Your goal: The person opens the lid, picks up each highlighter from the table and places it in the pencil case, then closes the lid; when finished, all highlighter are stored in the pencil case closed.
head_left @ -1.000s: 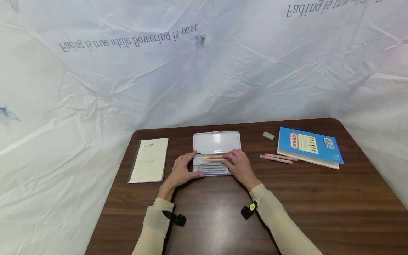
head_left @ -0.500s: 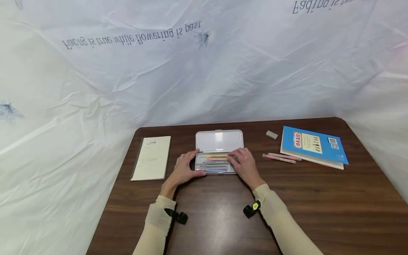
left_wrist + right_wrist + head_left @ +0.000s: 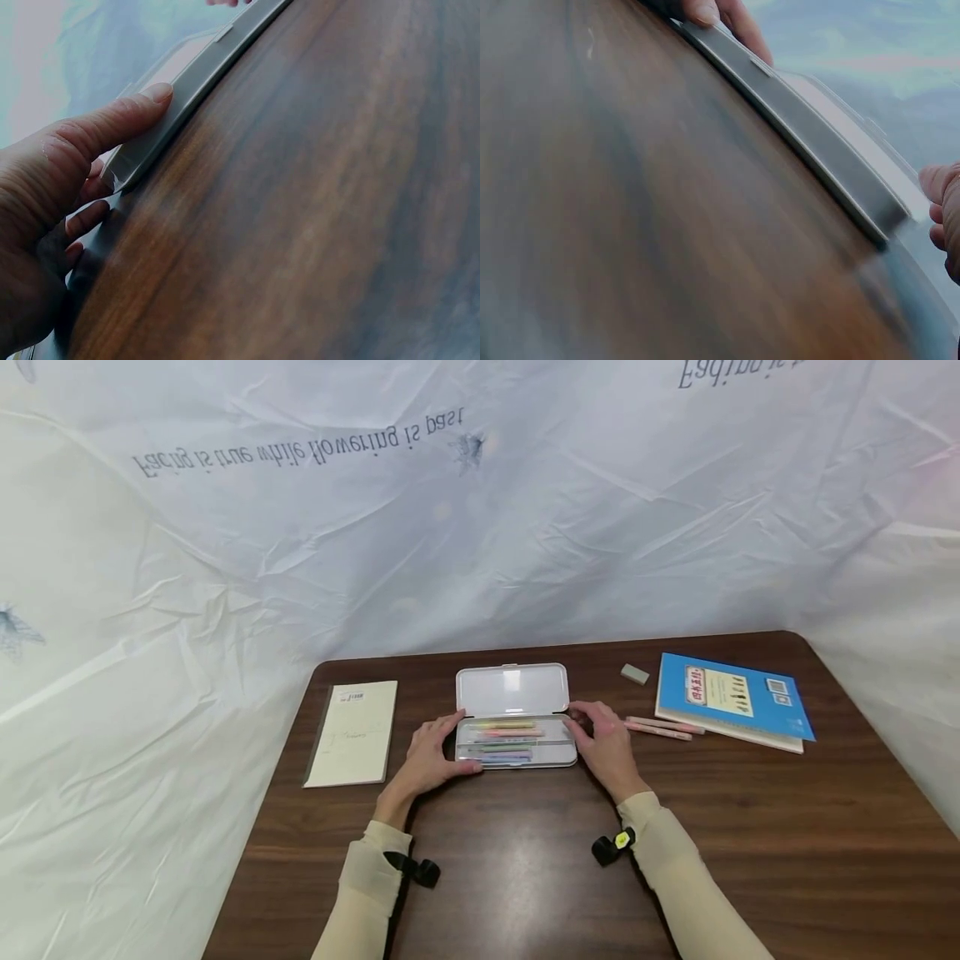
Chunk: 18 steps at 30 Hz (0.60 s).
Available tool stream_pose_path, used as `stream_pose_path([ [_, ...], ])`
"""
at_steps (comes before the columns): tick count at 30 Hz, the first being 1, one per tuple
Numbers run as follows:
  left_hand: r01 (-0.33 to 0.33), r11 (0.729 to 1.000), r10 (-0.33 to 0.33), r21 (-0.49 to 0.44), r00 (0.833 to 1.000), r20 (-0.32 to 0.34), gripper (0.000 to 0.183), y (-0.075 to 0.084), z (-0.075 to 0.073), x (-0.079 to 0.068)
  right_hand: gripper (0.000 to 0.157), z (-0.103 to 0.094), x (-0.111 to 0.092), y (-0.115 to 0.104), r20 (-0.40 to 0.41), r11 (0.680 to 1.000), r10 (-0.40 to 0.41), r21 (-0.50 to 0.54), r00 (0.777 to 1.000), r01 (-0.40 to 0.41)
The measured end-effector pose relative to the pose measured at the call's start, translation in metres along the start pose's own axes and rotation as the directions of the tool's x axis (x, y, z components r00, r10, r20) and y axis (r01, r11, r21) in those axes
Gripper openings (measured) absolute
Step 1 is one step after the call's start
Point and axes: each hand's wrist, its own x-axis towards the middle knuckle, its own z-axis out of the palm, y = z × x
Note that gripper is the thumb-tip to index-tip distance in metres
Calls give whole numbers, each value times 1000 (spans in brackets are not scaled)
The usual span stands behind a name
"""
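Observation:
An open pencil case (image 3: 555,754) lies on the table with its white lid (image 3: 512,691) tipped back away from me. Several pens (image 3: 507,732) in yellow, pink, green and blue tones lie inside, towards its left. My left hand (image 3: 429,762) grips the case's left end, its thumb on the front wall in the left wrist view, fingers round the side. At the right end is my right hand (image 3: 607,750), thumb and fingers spread near the corner with nothing seen between them. Whether the right thumb (image 3: 939,182) touches the case I cannot tell.
Two pink pens (image 3: 660,734) lie right of my right hand, close to a blue-covered book (image 3: 787,714). A small grey eraser (image 3: 634,674) lies behind them. On the left is a cream notebook (image 3: 352,735). A white sheet (image 3: 480,543) hangs behind the brown table (image 3: 517,860).
My right hand has moved right, from over the pens inside the case to the case's right end. The left hand keeps its grip on the left end.

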Motion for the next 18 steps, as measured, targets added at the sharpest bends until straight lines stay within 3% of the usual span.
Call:
stream_pose_path([
  [4,-6,1000,6,-8,1000,-4,106,1,2,0,26,-19,-6,12,5,999,35,-35,999,-34],
  [10,-1,1000,1,-14,1000,-9,107,0,4,0,24,-56,-19,34,-70,993,69,-96,995,-75],
  [18,5,1000,-5,-9,1000,-8,106,1,0,-2,28,-104,-39,58,-160,962,200,-155,967,-224],
])
